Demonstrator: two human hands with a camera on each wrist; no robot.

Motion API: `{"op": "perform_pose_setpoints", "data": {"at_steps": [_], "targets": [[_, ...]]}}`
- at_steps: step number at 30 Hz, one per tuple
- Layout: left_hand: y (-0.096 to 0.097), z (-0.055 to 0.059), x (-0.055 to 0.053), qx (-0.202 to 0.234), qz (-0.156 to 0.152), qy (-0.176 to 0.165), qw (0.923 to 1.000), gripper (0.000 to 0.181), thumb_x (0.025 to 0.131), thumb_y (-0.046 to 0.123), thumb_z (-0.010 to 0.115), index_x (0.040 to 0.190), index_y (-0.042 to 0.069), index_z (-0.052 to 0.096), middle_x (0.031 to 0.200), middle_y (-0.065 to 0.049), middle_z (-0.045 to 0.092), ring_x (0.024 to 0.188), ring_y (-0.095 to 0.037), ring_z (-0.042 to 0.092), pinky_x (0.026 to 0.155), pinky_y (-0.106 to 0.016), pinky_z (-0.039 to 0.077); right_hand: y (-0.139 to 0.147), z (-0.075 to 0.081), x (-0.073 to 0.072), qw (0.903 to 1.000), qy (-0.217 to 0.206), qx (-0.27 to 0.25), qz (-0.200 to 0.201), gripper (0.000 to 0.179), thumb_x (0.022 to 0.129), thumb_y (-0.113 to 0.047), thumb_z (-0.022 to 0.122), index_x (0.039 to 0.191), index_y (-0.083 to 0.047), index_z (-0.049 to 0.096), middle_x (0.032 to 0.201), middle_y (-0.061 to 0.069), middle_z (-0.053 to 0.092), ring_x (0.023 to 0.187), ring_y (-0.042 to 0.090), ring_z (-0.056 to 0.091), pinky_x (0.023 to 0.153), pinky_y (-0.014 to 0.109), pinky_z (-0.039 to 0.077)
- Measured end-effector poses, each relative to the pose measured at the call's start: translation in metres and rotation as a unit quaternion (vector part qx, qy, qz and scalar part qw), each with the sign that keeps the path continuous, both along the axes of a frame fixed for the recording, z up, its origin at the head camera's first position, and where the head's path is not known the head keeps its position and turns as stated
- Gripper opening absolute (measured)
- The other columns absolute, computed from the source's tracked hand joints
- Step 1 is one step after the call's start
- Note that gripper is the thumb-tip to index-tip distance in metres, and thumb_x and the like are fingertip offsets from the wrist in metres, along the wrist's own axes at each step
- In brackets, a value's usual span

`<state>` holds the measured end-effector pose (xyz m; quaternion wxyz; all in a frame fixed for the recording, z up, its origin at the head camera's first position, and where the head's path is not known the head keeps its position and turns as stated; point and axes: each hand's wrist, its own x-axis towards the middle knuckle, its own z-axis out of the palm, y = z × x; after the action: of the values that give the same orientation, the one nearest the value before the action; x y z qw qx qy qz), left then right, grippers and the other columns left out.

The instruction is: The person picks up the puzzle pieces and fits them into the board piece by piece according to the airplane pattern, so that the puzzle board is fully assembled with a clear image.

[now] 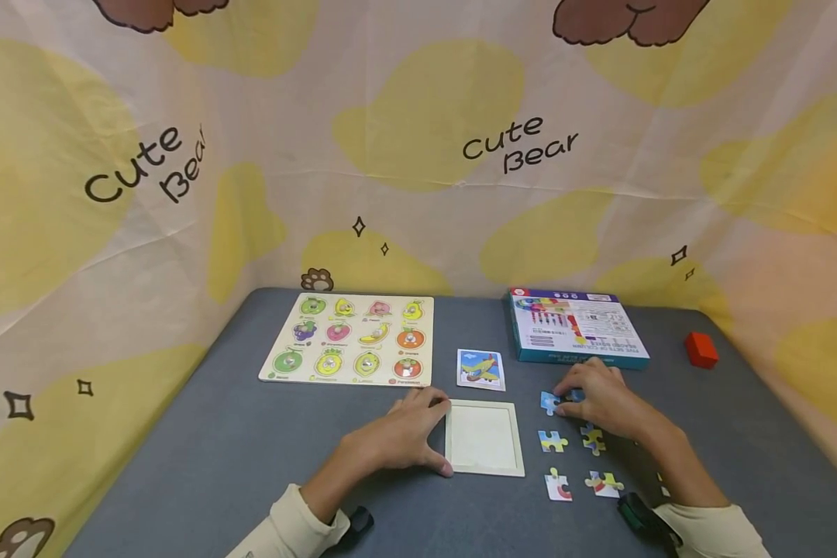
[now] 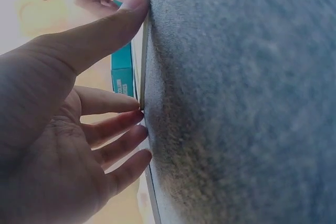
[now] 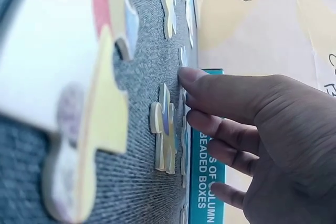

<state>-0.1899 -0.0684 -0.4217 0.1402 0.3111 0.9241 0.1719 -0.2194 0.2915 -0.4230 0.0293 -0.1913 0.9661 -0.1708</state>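
Observation:
My left hand [image 1: 408,434] rests along the left side of a shallow white puzzle tray [image 1: 484,438]. Its thumb is at the near corner and its fingers at the far corner, spread and nearly straight in the left wrist view. My right hand [image 1: 603,399] is low over the table right of the tray, thumb and index fingertips together at the edge of a blue jigsaw piece [image 1: 548,403]. Another blue piece is partly covered beneath that hand. Nearer me lie more jigsaw pieces, among them a blue-yellow one [image 1: 552,442] and a red-white one [image 1: 559,487].
Behind the tray lies a picture card [image 1: 480,370] of a yellow plane. A fruit puzzle board [image 1: 349,339] is at the back left. The flat teal box [image 1: 579,328] sits just beyond my right hand, with a red block [image 1: 701,350] further right.

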Motion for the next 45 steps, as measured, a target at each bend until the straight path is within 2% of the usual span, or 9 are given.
{"op": "perform_pose_setpoints", "data": {"at_steps": [9, 18, 23, 28, 36, 45], "targets": [[0.0, -0.003, 0.001, 0.005, -0.006, -0.003, 1.0, 0.095, 0.084, 0.048, 0.09, 0.158, 0.005, 0.048, 0.16, -0.008, 0.042, 0.148, -0.025, 0.039, 0.119, -0.048, 0.037, 0.0, -0.006, 0.002, 1.0, 0.005, -0.002, -0.008, 0.021, 0.088, -0.034, 0.086, 0.1, -0.017, 0.084, 0.102, -0.003, 0.073, 0.102, 0.022, 0.048, 0.082, 0.043, 0.03], [-0.001, -0.003, -0.001, -0.006, -0.009, -0.001, 0.9999, 0.096, 0.085, 0.05, 0.088, 0.16, 0.005, 0.046, 0.162, -0.007, 0.041, 0.149, -0.025, 0.038, 0.119, -0.048, 0.036, -0.007, -0.003, 0.003, 0.9998, 0.019, -0.008, -0.001, 0.017, 0.089, -0.033, 0.085, 0.099, -0.019, 0.083, 0.102, -0.005, 0.072, 0.104, 0.022, 0.048, 0.086, 0.046, 0.032], [-0.004, -0.003, 0.0, -0.007, -0.006, -0.004, 0.9999, 0.095, 0.089, 0.051, 0.084, 0.162, 0.005, 0.043, 0.165, -0.006, 0.039, 0.151, -0.024, 0.037, 0.119, -0.048, 0.035, -0.022, 0.003, 0.005, 0.9984, 0.049, -0.007, 0.027, 0.014, 0.088, -0.032, 0.086, 0.096, -0.021, 0.083, 0.1, -0.006, 0.07, 0.104, 0.022, 0.051, 0.088, 0.048, 0.034], [-0.005, -0.003, 0.001, -0.003, -0.006, -0.006, 1.0, 0.094, 0.091, 0.051, 0.082, 0.162, 0.005, 0.042, 0.166, -0.006, 0.039, 0.152, -0.024, 0.037, 0.12, -0.05, 0.035, -0.043, 0.008, 0.007, 0.9968, 0.056, -0.002, 0.057, 0.018, 0.087, -0.035, 0.087, 0.097, -0.02, 0.083, 0.102, -0.007, 0.071, 0.102, 0.019, 0.051, 0.086, 0.045, 0.036], [-0.006, -0.002, 0.0, -0.016, -0.002, -0.006, 0.9998, 0.095, 0.09, 0.054, 0.081, 0.162, 0.007, 0.042, 0.167, -0.005, 0.039, 0.151, -0.023, 0.038, 0.119, -0.048, 0.036, -0.082, 0.007, 0.006, 0.9892, 0.088, 0.005, 0.117, 0.015, 0.089, -0.034, 0.086, 0.096, -0.022, 0.083, 0.1, -0.009, 0.071, 0.099, 0.014, 0.049, 0.084, 0.04, 0.036], [-0.006, 0.0, 0.001, -0.01, -0.006, -0.008, 0.9999, 0.094, 0.091, 0.054, 0.081, 0.162, 0.006, 0.041, 0.166, -0.005, 0.039, 0.15, -0.023, 0.039, 0.117, -0.047, 0.037, -0.108, 0.002, 0.004, 0.986, 0.08, 0.001, 0.147, 0.018, 0.088, -0.032, 0.086, 0.098, -0.017, 0.083, 0.104, -0.005, 0.074, 0.106, 0.018, 0.053, 0.087, 0.042, 0.036]]}}
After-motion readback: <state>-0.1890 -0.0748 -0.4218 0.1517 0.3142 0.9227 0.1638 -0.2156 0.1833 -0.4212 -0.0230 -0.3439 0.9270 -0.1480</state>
